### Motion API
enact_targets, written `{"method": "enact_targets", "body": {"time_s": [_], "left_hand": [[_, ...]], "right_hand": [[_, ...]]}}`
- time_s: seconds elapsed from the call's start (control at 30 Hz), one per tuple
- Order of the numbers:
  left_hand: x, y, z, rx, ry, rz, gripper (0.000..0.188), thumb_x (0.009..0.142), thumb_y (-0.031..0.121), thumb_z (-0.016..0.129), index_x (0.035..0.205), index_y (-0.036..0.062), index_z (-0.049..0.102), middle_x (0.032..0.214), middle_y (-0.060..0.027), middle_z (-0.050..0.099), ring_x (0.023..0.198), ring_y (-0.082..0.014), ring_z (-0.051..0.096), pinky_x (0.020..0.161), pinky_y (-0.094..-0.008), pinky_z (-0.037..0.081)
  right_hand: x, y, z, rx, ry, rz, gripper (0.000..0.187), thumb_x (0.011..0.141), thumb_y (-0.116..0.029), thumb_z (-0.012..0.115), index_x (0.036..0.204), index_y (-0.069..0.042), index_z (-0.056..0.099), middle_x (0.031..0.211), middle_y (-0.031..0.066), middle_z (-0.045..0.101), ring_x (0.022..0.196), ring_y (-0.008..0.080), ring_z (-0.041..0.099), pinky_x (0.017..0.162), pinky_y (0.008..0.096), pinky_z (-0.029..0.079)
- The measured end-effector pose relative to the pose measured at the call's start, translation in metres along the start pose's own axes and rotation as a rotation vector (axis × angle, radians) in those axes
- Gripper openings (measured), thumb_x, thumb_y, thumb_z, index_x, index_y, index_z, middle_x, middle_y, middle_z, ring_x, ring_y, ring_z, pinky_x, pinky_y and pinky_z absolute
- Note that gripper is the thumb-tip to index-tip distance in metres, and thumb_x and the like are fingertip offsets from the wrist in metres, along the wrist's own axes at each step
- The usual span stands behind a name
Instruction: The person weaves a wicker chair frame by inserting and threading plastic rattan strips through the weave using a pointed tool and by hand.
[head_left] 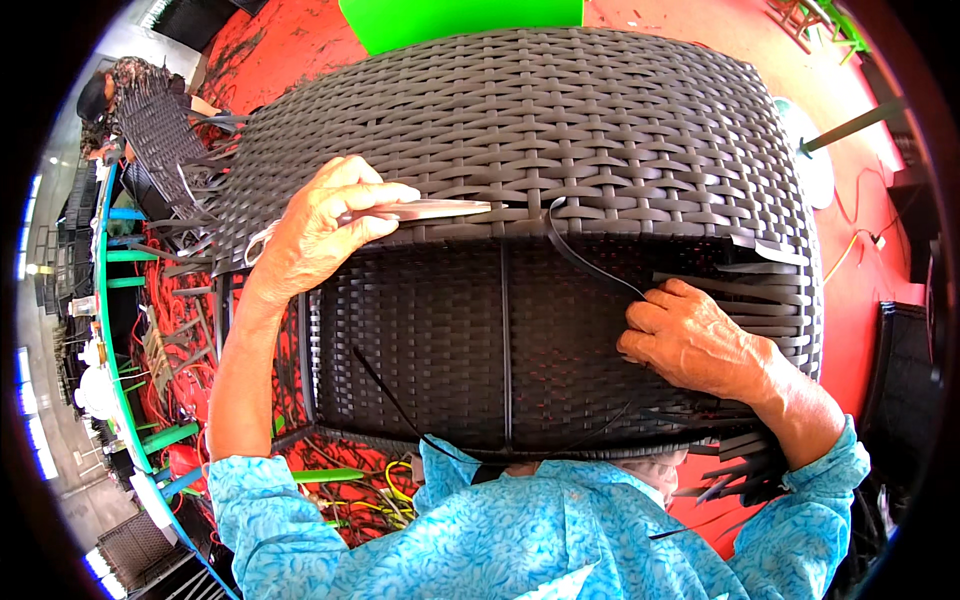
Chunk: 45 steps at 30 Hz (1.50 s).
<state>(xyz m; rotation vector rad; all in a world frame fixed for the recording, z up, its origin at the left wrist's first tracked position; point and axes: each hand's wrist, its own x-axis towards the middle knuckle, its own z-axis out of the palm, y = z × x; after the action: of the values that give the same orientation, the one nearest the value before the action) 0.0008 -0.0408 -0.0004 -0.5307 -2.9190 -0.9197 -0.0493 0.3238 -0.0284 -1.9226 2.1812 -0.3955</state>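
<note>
A large woven frame of dark brown flat strands point(480, 120) fills the middle, its open hollow side point(430, 340) facing me. My left hand point(325, 225) is closed round scissors point(440, 208), whose pale loop shows behind the hand. Their blades are together and the tip lies at a gap in the weave along the upper edge. Out of that edge, just right of the tip, a loose flat strand point(590, 262) curves down to my right hand point(690, 335). The fingers of that hand are pinched on the strand, in front of the hollow's right part.
Loose strand ends point(760, 300) stick out at the frame's right side. A bright green panel point(460, 22) stands beyond it. Another person point(130, 100) is at the far left near a green-edged table point(112, 330). Strand scraps and yellow cord point(400, 490) litter the red floor point(660, 20).
</note>
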Motion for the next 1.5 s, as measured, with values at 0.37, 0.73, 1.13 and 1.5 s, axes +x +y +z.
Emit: {"method": "enact_targets", "body": {"time_s": [0.37, 0.73, 1.13, 1.5], "left_hand": [[0.013, 0.007, 0.014, -0.104, -0.022, -0.096, 0.026, 0.078, 0.004, 0.067, 0.103, 0.0024, 0.066, 0.089, -0.0046, 0.050, 0.083, -0.0177, 0.057, 0.076, -0.0279, 0.046], [-0.073, 0.167, 0.110, -0.369, -0.047, -0.055, 0.045, 0.073, 0.033, 0.072, 0.104, 0.0015, 0.061, 0.089, -0.0146, 0.061, 0.081, -0.0287, 0.060, 0.072, -0.0384, 0.045], [-0.162, 0.166, -0.019, 0.514, 0.417, -0.150, 0.019, 0.065, 0.013, 0.073, 0.078, 0.0050, 0.063, 0.071, -0.0059, 0.056, 0.070, -0.0242, 0.053, 0.080, -0.0427, 0.042], [-0.195, 0.160, 0.010, 0.660, 0.861, -0.072, 0.035, 0.088, 0.030, 0.058, 0.096, -0.0033, 0.062, 0.089, -0.0111, 0.055, 0.077, -0.0258, 0.053, 0.068, -0.0369, 0.042]], "right_hand": [[0.006, 0.005, 0.002, -0.008, -0.030, 0.010, 0.005, 0.074, -0.016, 0.056, 0.073, -0.011, 0.056, 0.074, 0.0046, 0.049, 0.077, 0.0218, 0.054, 0.070, 0.0339, 0.042], [0.015, -0.042, -0.011, 0.317, 0.309, 0.077, 0.018, 0.066, -0.008, 0.070, 0.082, -0.012, 0.062, 0.080, 0.0017, 0.055, 0.064, 0.0231, 0.059, 0.055, 0.0356, 0.047], [0.073, -0.086, -0.048, -0.078, 0.368, -0.175, 0.023, 0.072, -0.033, 0.064, 0.074, -0.013, 0.054, 0.076, 0.0019, 0.051, 0.074, 0.0206, 0.053, 0.059, 0.0344, 0.046], [0.165, -0.128, -0.057, 0.514, 0.246, -0.410, 0.015, 0.087, -0.018, 0.055, 0.084, -0.004, 0.052, 0.072, 0.0135, 0.056, 0.068, 0.0347, 0.058, 0.058, 0.0408, 0.046]]}}
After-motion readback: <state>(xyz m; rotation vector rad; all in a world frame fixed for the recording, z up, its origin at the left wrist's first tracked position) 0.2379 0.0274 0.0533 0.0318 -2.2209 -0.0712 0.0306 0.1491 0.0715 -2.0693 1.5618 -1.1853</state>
